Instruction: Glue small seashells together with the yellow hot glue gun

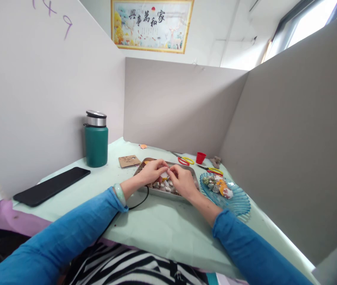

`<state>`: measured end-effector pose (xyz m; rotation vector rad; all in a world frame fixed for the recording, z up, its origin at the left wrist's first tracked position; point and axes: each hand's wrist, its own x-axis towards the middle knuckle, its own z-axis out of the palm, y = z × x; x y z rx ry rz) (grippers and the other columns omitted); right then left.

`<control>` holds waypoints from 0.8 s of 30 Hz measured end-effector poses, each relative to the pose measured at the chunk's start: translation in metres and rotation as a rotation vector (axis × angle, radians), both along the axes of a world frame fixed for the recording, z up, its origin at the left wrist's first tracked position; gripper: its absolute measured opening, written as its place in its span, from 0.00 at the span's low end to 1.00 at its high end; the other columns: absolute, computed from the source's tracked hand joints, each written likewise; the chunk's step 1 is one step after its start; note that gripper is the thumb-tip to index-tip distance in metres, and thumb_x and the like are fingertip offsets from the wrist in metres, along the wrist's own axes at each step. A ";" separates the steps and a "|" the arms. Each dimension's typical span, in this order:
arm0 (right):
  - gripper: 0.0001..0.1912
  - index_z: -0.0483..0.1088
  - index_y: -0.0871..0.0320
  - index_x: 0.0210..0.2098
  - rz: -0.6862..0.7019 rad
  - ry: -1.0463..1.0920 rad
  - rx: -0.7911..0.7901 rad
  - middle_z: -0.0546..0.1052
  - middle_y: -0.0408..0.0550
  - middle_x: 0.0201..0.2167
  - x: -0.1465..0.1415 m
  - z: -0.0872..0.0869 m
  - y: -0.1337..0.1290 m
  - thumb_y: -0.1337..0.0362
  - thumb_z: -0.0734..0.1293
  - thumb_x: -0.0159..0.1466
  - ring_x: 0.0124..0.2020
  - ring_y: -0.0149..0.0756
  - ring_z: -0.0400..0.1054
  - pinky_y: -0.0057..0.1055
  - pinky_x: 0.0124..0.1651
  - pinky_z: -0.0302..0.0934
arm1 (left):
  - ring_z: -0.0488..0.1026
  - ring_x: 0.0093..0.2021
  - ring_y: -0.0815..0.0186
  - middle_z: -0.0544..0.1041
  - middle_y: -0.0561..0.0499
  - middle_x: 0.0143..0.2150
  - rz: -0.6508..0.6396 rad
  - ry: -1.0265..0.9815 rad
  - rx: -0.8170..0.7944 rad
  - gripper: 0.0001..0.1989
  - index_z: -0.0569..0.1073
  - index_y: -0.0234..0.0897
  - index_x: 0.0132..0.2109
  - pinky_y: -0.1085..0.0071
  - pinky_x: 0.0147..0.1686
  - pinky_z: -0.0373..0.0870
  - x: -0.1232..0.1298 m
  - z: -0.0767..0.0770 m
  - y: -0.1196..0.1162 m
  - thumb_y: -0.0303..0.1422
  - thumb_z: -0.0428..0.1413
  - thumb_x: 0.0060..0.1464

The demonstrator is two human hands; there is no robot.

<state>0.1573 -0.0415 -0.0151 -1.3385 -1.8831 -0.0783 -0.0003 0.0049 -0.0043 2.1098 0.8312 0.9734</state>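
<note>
Backdrop: grey partition panels (180, 103) are enclosing a table with a pale green cover (156, 225).
Obscured: my left hand (153, 172) and right hand (184, 182) are partly covering a small whitish piece (164, 174); I cannot tell its full shape.
Metal tray (168, 194): small mixed contents are lying below my hands, too tiny to sort by kind.
Blue plate (241, 198): orange, white and greyish decorations (221, 187) are sitting on it, details hard to make out.
Left pose: I am angling the forearm inward, thumb and fingertips pinching the piece; a pale green bangle (119, 194) is circling the wrist.
Right pose: I am curling the fingers, thumb and forefinger pinching at the same piece, meeting the left.
Piece location: hovering over the tray.
Purple marks (67, 26): reading 4 and 9, another stroke running off the top edge.
Framed poster (168, 33): showing 興事萬和家; smaller lines are staying illegible.
</note>
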 end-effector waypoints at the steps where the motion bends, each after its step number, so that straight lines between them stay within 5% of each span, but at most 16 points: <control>1: 0.13 0.69 0.57 0.33 -0.001 -0.002 0.001 0.75 0.44 0.25 0.000 0.000 0.000 0.57 0.58 0.62 0.25 0.31 0.66 0.24 0.28 0.52 | 0.69 0.18 0.72 0.72 0.53 0.26 -0.005 -0.002 0.001 0.15 0.67 0.34 0.37 0.78 0.17 0.61 0.000 0.000 0.000 0.42 0.48 0.53; 24: 0.12 0.69 0.57 0.32 0.008 0.002 0.005 0.75 0.45 0.25 0.000 0.000 0.000 0.58 0.57 0.63 0.25 0.31 0.66 0.24 0.28 0.52 | 0.68 0.18 0.73 0.71 0.53 0.26 -0.019 -0.012 0.005 0.14 0.67 0.34 0.37 0.78 0.18 0.62 0.000 0.001 -0.002 0.42 0.48 0.53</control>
